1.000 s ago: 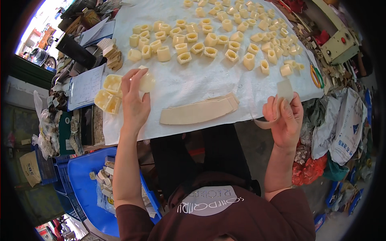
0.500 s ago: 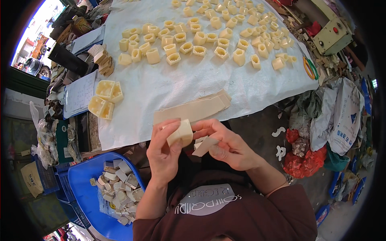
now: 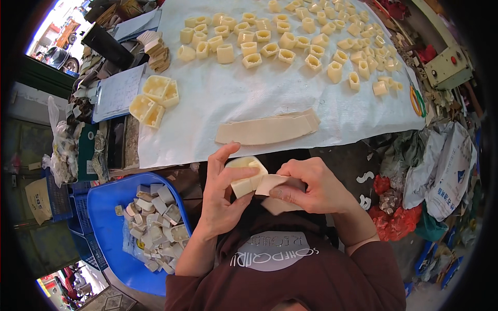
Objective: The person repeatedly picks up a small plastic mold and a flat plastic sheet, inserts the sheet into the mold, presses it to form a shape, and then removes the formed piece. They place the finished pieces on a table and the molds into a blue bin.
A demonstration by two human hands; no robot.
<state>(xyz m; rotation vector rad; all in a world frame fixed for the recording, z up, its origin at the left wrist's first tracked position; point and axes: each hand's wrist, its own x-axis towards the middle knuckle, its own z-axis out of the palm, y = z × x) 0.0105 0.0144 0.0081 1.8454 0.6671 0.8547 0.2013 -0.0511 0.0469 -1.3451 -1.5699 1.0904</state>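
My left hand (image 3: pixel 220 205) holds a small hollow cream block (image 3: pixel 243 187) with rounded corners, its index finger raised off it and other fingers wrapped about its sides. In my right hand (image 3: pixel 320 189) a folded beige strip (image 3: pixel 279 206), which looks like sandpaper, is pinched between thumb and fingers. One end of that strip touches the block's right side. Beyond my hands, a flat stack of similar beige strips (image 3: pixel 267 130) lies near the front edge of the white-covered table (image 3: pixel 197 111).
Many hollow cream blocks (image 3: pixel 225 53) stand across the table's far half. Larger multi-cell cream pieces (image 3: pixel 154 98) sit at left beside a clipboard (image 3: pixel 116 93). A blue tub (image 3: pixel 111 243) of offcuts is at lower left. Scissors (image 3: pixel 417 101) and bags (image 3: pixel 446 171) are at right.
The view has shifted, so the table appears higher and farther right. My hands have come together: the strip has moved against the block, which is now tilted with its hollow showing.
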